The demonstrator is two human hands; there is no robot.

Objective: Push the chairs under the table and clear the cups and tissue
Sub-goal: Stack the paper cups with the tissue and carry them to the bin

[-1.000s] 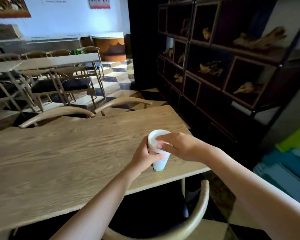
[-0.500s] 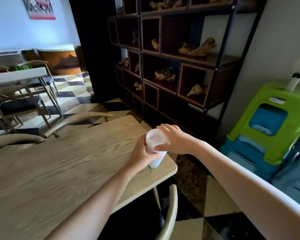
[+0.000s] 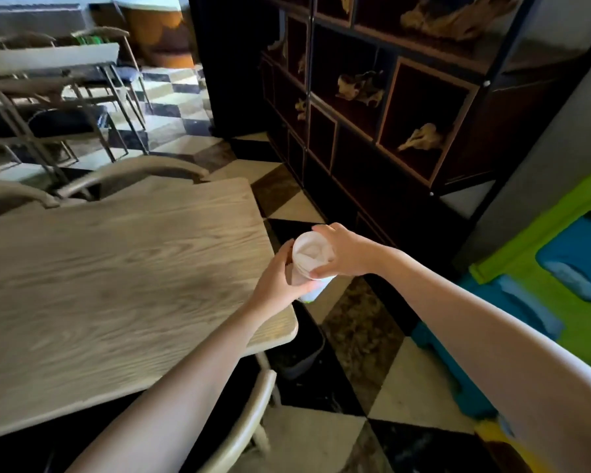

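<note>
From the head camera, both hands hold one white cup (image 3: 313,257) in the air, just past the right edge of the wooden table (image 3: 116,285) and above the checkered floor (image 3: 355,336). The left hand (image 3: 280,278) wraps around the cup's side from the left, fingers curled under it. The right hand (image 3: 347,250) sits at the cup's rim from the right, thumb and fingers pinching the edge. White tissue (image 3: 309,254) is stuffed inside the cup, between the two hands. Below the left forearm, a chair (image 3: 246,421) stands tucked against the table's near edge. Beyond the hands stands a dark shelf (image 3: 372,107); to the right of the right arm sits a green and blue plastic stool (image 3: 560,254)
</note>
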